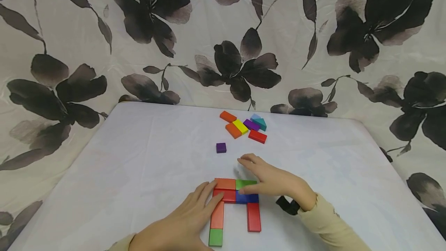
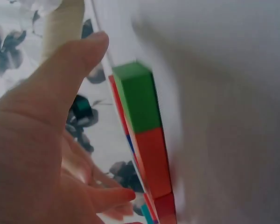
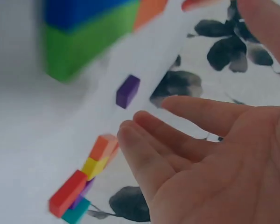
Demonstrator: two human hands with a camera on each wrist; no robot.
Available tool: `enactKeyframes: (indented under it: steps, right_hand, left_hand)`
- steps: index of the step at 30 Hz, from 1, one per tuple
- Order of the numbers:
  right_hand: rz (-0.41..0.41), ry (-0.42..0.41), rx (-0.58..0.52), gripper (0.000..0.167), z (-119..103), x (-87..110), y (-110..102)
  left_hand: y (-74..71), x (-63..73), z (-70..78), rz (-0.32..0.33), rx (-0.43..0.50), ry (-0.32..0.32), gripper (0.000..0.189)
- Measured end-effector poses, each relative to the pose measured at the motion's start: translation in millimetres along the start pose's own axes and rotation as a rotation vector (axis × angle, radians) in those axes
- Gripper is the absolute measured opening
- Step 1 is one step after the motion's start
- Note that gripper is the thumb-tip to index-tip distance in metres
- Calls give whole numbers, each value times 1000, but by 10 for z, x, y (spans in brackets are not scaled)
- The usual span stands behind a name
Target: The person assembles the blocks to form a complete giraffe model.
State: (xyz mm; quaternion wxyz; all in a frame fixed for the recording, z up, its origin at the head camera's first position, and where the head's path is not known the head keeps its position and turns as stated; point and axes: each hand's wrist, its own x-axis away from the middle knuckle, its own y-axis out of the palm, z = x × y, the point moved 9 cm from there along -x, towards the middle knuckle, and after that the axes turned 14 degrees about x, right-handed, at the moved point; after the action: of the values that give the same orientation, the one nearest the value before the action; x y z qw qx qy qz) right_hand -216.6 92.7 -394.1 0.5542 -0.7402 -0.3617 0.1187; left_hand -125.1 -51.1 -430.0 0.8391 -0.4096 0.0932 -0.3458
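On the white table, flat coloured blocks lie joined in an arch. Its top rows hold an orange block (image 1: 225,184), a green block (image 1: 245,183), a red block (image 1: 228,196) and a blue block (image 1: 248,198). An orange block (image 1: 217,215) and a small green block (image 1: 216,238) form the left leg, a red block (image 1: 254,217) the right. My left hand (image 1: 184,216) rests along the arch's left side, fingertips at its orange and red blocks. My right hand (image 1: 275,179) is at the upper right corner, fingers extended and holding nothing, thumb overlapping the green and blue blocks.
A small purple block (image 1: 221,148) lies beyond the arch. Farther back is a loose cluster with a yellow block (image 1: 240,126), a red block (image 1: 258,136), a teal piece (image 1: 260,123) and several others. Behind the table hangs a flowered cloth (image 1: 195,18).
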Motion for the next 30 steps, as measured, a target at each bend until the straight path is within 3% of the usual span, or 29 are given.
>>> enactKeyframes:
  steps: [7,14,19,30]
  right_hand:
    - [44,-37,81,60,-3,-621,-309]
    - [36,-80,128,46,25,-1112,-282]
    - [56,-128,173,40,25,-1270,-220]
    - [76,-96,217,35,67,-1350,-215]
  left_hand:
    - [-10,-96,-50,-68,4,11,125]
    - [-9,-108,-63,-104,45,5,123]
    - [12,-126,-81,-109,34,-8,122]
    - [10,-128,-79,-103,15,2,121]
